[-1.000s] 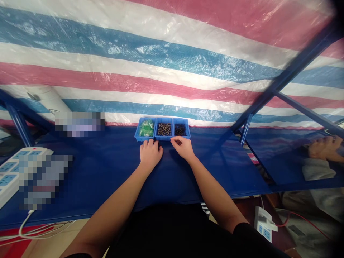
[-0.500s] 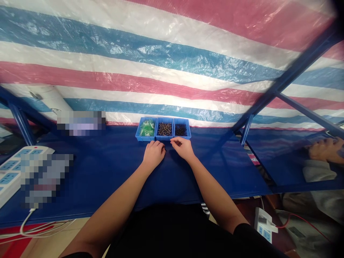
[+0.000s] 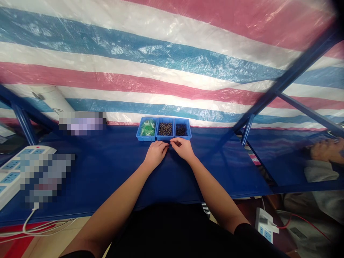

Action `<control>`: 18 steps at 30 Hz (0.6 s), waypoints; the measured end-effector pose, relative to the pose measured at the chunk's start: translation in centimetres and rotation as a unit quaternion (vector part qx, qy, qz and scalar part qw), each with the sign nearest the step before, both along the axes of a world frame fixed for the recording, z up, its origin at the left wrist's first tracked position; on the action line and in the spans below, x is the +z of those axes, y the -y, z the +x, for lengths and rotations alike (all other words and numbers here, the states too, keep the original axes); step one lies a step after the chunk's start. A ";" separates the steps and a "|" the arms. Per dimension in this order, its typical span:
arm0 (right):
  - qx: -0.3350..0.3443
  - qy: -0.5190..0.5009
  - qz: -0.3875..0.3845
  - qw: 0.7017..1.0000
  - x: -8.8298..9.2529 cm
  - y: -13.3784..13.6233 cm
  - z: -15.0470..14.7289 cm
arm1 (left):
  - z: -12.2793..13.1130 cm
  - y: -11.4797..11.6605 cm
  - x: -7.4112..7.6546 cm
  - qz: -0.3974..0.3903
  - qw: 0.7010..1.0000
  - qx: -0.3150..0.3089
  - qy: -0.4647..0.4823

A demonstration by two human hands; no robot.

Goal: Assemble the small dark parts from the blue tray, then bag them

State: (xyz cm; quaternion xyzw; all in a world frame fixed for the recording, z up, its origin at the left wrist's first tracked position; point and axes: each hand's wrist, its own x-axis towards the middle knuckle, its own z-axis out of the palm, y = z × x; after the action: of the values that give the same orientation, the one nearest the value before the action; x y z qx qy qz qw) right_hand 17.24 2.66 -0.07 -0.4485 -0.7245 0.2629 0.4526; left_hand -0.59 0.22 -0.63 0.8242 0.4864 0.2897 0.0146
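Observation:
Three small blue bins stand side by side at the back of the blue table [image 3: 107, 172]. The left bin [image 3: 146, 129] holds green pieces, the middle bin [image 3: 165, 129] brownish small parts, the right bin [image 3: 182, 129] dark small parts. Just in front of the bins, my left hand [image 3: 156, 152] and my right hand [image 3: 182, 148] meet fingertip to fingertip on the cloth. Both have their fingers pinched together. Whatever is between the fingertips is too small to make out.
A white power strip [image 3: 13, 168] with a cable lies at the left table edge. Blue metal frame bars [image 3: 271, 89] rise at the right. A striped tarp hangs behind. Another person [image 3: 322, 150] is at the far right. A second power strip [image 3: 264, 227] lies on the floor.
My left hand has slid to the right, from in front of the left bin to the middle, and now touches my right hand's fingertips. The right hand has stayed in place.

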 end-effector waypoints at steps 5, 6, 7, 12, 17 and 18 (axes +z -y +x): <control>0.016 0.013 -0.005 1.000 -0.2 -0.1 -0.1 | 0.1 0.0 0.0 0.017 1.000 -0.009 0.007; 0.018 0.017 -0.006 1.000 -0.2 -0.1 -0.1 | 0.0 0.0 0.0 0.018 1.000 -0.009 0.009; 0.018 0.022 -0.006 1.000 -0.1 -0.1 -0.1 | 0.0 -0.1 0.1 0.019 1.000 -0.008 0.012; 0.019 0.048 0.013 0.999 0.3 0.0 0.1 | -0.1 0.0 0.2 0.020 0.999 0.009 0.047; 0.041 0.056 0.019 0.997 0.1 -0.1 0.2 | -0.1 0.1 0.3 0.021 0.996 0.021 0.084; 0.045 0.057 0.019 0.997 0.0 -0.2 0.2 | -0.1 0.1 0.3 0.020 0.995 0.024 0.094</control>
State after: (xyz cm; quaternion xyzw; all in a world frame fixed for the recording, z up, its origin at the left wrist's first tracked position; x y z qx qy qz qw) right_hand 17.43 2.82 -0.04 -0.4212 -0.7734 0.2429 0.4068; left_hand -0.65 0.10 -0.31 0.7816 0.4963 0.3761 0.0370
